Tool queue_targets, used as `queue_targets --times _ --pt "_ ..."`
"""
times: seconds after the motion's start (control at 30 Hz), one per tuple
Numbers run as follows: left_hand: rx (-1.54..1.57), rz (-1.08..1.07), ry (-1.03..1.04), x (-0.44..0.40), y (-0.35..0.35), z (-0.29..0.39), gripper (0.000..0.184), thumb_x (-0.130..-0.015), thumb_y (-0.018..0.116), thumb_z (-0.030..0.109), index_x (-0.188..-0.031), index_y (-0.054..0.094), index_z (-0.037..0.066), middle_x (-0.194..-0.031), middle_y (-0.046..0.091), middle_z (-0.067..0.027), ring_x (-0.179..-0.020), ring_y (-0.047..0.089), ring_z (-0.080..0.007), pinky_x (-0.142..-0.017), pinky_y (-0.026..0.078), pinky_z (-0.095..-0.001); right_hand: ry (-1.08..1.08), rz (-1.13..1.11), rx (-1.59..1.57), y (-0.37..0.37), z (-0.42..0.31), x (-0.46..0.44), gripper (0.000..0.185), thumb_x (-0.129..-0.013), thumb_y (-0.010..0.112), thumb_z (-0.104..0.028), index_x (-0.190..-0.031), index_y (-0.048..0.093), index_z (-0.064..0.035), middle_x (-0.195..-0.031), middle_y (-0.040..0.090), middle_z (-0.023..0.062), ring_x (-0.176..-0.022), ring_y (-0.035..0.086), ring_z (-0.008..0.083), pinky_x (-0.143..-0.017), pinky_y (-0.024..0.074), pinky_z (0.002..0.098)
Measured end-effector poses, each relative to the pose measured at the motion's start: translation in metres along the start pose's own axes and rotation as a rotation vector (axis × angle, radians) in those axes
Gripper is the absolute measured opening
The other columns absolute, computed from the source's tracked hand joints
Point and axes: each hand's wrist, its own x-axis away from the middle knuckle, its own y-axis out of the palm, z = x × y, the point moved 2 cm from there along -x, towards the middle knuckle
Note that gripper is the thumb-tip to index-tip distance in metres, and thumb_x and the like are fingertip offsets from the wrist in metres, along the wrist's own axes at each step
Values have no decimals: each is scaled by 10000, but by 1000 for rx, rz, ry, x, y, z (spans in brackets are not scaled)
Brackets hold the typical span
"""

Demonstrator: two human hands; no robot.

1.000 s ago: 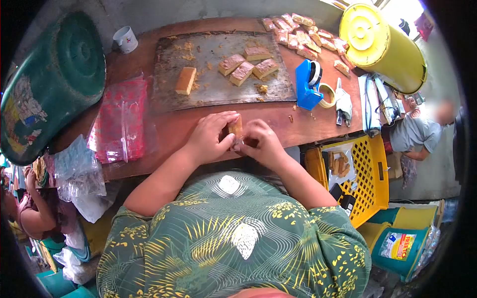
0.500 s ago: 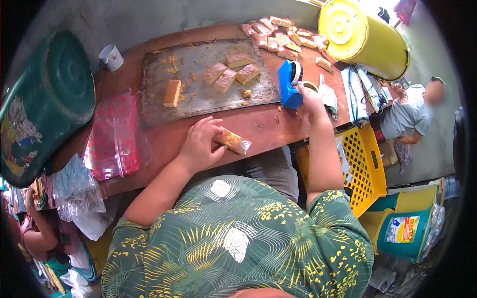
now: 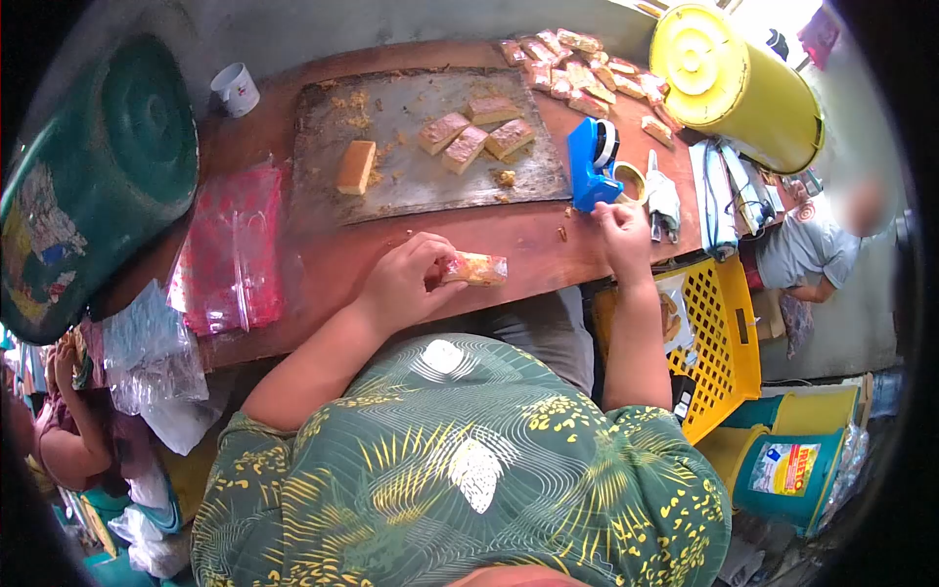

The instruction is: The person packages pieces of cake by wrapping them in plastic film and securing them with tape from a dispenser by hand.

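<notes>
My left hand (image 3: pixel 403 281) is closed around one end of a wrapped cake slice (image 3: pixel 483 269), held over the front edge of the table. Clear film shines at the slice's free end. My right hand (image 3: pixel 626 240) is pinched, its fingertips just in front of the blue tape dispenser (image 3: pixel 587 168); whatever lies between them is too small to make out. Beyond my left hand, a metal tray (image 3: pixel 391 112) carries several unwrapped cake slices (image 3: pixel 465 149) in a cluster, with a single slice (image 3: pixel 356 167) apart on the left and crumbs around.
Wrapped slices (image 3: pixel 582 73) are piled at the back right beside a yellow bin (image 3: pixel 743 93). Red-printed plastic bags (image 3: pixel 232 249) lie left, near a green bin (image 3: pixel 93 186) and a white mug (image 3: pixel 235 90). A yellow crate (image 3: pixel 729 342) sits below right. Another person (image 3: pixel 807 245) is farther right.
My right hand has drawn back from the tape dispenser toward me, its fingers now pinched. The wrapped slice in my left hand has turned more level. The whole view has shifted slightly.
</notes>
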Motion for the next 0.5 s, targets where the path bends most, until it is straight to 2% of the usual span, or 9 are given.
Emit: queue_targets --times 0.1,0.13,0.17,0.2,0.23,0.3,0.4,0.5 --pt "-16 18 28 0 0 -2 376 -786 893 153 -1057 640 92 -1068 695 -110 -967 705 -293 -830 589 -391 -212 -484 -19 35 -54 8 263 -989 720 -242 -922 758 9 -873 644 83 -891 624 200 -802 511 349" --pt "-37 27 64 0 0 -1 371 -788 892 164 -1057 645 95 -1073 696 -108 -977 705 -291 -840 587 -396 -261 -611 -27 46 -90 18 252 -1008 704 -215 -890 740 5 -896 621 57 -884 593 162 -802 488 318" --pt "-56 34 99 0 0 1 367 -791 892 175 -1056 649 99 -1077 698 -107 -986 706 -289 -851 586 -401 -180 -691 -130 60 -113 32 243 -996 716 -205 -909 729 22 -870 584 63 -830 580 164 -734 484 324" --pt "-89 48 123 1 -1 3 381 -785 889 187 -1069 649 104 -1082 698 -94 -986 702 -288 -856 580 -408 -265 -774 -90 72 -132 42 242 -985 730 -205 -924 725 29 -867 564 75 -793 570 175 -691 482 332" --pt "-121 63 148 2 -3 6 395 -779 886 199 -1082 648 109 -1087 698 -82 -986 698 -288 -861 574 -415 -376 -827 -62 77 -156 50 268 -969 749 -237 -916 734 25 -862 584 114 -792 598 226 -710 501 372" --pt "-156 70 166 4 -4 8 409 -774 881 218 -1094 650 113 -1092 698 -69 -990 695 -286 -869 566 -423 -460 -820 3 90 -164 60 330 -925 792 -298 -892 738 26 -861 615 157 -802 625 297 -719 517 418" --pt "-170 54 145 7 -5 2 405 -775 878 231 -1094 655 116 -1091 702 -68 -1001 695 -284 -875 562 -424 -345 -830 227 89 -146 49 380 -862 826 -389 -890 777 -13 -921 693 189 -932 681 351 -844 560 450" --pt "-161 40 121 10 -2 1 399 -779 884 240 -1093 667 123 -1090 713 -70 -1018 699 -280 -878 565 -418 -226 -771 354 76 -109 39 391 -814 883 -352 -833 735 9 -862 648 179 -850 660 338 -742 544 442"
